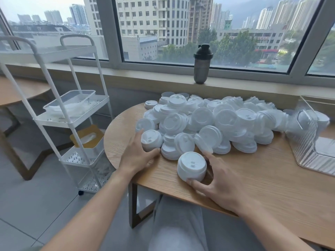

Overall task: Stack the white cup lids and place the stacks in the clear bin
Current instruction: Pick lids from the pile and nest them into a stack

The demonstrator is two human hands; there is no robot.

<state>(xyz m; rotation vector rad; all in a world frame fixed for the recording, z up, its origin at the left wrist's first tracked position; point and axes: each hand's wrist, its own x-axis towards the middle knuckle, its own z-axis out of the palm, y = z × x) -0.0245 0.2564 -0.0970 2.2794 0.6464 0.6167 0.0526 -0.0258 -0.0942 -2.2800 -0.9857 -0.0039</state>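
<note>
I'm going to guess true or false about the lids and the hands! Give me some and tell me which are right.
1. The right hand holds a small stack of lids. True.
2. The clear bin sits on the floor. False: it is on the table.
3. The left hand touches a lid at the edge of the pile. True.
4. The dark bottle lies on its side. False: it stands upright on the windowsill.

A wooden table (244, 180) carries a heap of white lids (213, 122), a short stack (192, 168) and a clear bin (315, 142).
</note>
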